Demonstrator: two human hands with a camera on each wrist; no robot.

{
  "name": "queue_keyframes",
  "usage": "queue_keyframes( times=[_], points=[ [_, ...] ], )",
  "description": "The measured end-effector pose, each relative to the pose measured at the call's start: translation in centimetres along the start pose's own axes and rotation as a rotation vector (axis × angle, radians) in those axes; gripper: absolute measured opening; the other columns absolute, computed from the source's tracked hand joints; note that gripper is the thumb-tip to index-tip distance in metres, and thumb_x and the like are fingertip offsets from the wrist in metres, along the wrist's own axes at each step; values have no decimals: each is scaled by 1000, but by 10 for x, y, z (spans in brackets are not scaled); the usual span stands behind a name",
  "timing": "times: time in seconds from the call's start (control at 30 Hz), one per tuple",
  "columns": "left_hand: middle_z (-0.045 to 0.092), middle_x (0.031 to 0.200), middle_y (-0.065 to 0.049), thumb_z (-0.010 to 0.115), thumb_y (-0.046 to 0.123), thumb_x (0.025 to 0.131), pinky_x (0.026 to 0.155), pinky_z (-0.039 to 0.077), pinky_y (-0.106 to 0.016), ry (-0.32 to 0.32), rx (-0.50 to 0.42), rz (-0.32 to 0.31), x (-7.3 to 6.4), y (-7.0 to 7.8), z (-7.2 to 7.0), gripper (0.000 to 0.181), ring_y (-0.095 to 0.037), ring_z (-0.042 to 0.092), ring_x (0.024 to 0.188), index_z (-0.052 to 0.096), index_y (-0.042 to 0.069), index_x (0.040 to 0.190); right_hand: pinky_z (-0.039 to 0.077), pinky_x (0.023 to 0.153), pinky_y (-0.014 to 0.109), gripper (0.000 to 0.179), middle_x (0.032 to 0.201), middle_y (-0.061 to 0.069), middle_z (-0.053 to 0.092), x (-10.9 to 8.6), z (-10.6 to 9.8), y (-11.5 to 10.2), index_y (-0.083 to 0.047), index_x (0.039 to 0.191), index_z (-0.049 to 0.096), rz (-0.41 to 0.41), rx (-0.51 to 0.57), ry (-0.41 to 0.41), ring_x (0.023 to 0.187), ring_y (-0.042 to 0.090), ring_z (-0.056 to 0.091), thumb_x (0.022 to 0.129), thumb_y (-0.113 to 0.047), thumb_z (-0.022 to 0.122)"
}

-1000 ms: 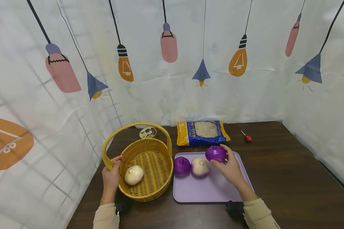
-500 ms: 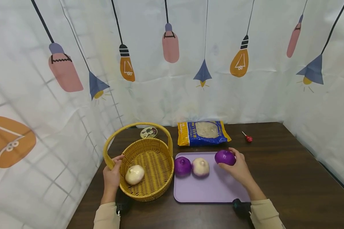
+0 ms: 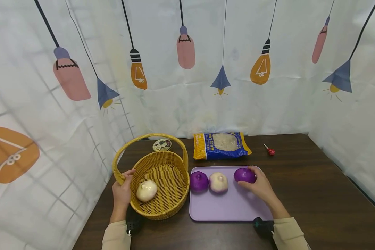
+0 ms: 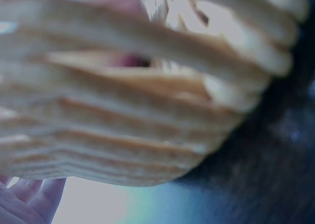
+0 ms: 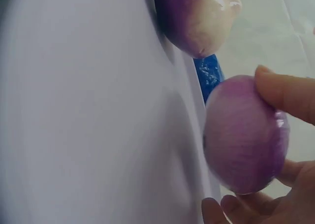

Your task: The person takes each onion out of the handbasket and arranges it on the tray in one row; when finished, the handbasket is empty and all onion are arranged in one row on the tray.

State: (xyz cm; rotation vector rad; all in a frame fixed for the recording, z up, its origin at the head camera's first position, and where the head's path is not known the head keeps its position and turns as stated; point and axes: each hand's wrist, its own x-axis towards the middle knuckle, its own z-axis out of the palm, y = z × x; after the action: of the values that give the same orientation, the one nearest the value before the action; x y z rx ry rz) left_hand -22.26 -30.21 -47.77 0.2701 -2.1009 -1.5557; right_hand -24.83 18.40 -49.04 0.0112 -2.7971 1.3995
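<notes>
My left hand [image 3: 122,191] grips the yellow woven basket [image 3: 183,194] on its left side, at the foot of the tall handle. In the left wrist view the basket's weave [image 4: 123,135] fills most of the picture, with some fingers [image 4: 47,199] at lower left. A whitish bulb [image 3: 147,190] lies inside the basket. Between thumb and fingers, my right hand [image 3: 262,187] holds a purple onion [image 3: 244,175] at the far right part of the lilac tray [image 3: 225,211]. Another purple onion [image 3: 198,181] and a white-and-purple bulb [image 3: 218,182] sit side by side on the tray's left half.
Behind the tray lies a blue and yellow food packet [image 3: 222,145]. A red lollipop [image 3: 270,151] is at the back right of the dark table [image 3: 315,194], and a round tin [image 3: 161,144] stands behind the basket. A printed curtain [image 3: 187,104] closes off the back.
My right hand has carried the purple onion rightward, then slightly lower toward the tray. The left hand keeps its grip on the basket, which stays in place.
</notes>
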Motion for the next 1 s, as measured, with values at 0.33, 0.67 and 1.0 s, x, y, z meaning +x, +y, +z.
queue_keyframes(
  times=[0.33, 0.67, 1.0],
  points=[
    [67, 120, -13, 50, 31, 103, 92, 37, -12, 34, 4, 43, 3, -13, 3, 36, -6, 54, 112, 70, 4, 117, 40, 98, 62, 80, 136, 28, 47, 0, 1, 2, 1, 140, 44, -57, -47, -16, 123, 48, 47, 77, -26, 84],
    [66, 123, -15, 51, 24, 102, 91, 36, -8, 5, -16, -18, 2, -8, 0, 32, -4, 53, 112, 69, 3, 118, 42, 96, 62, 84, 136, 31, 48, -4, 2, 6, 2, 140, 42, -81, -59, -31, 119, 50, 51, 71, -17, 87],
    [64, 123, -20, 51, 21, 102, 90, 37, -9, -16, -28, -17, -8, 19, -2, 33, -8, 54, 111, 67, -3, 118, 43, 96, 60, 82, 136, 27, 49, -4, 3, 9, 0, 140, 45, -139, -52, -33, 119, 47, 51, 72, -19, 87]
  ],
)
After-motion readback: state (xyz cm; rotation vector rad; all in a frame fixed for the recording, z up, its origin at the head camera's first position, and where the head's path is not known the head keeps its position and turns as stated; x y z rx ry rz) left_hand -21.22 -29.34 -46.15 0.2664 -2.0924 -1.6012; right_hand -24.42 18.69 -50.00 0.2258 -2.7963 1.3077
